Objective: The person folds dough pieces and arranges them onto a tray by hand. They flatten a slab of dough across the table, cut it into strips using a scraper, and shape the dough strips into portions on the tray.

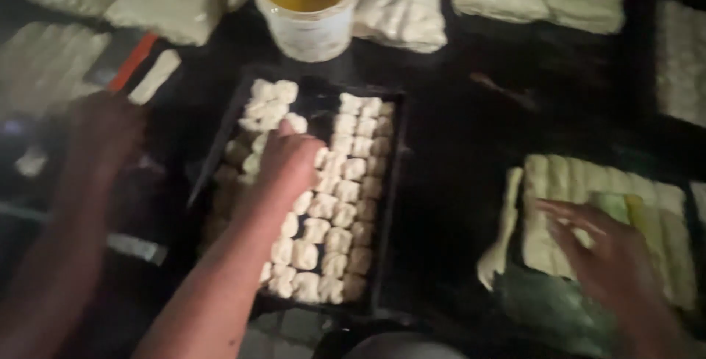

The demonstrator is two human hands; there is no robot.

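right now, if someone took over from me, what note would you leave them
Left hand lies on the dough pieces in the black tray, fingers curled; grip unclear in the blur.
Right hand open, fingers spread over the slab of dough strips at right.
Another arm reaches in at far left, likely a co-worker's.
Done: tray nearly full of rows.
Left: a bare patch near its top; a loose strip lies beside the slab.
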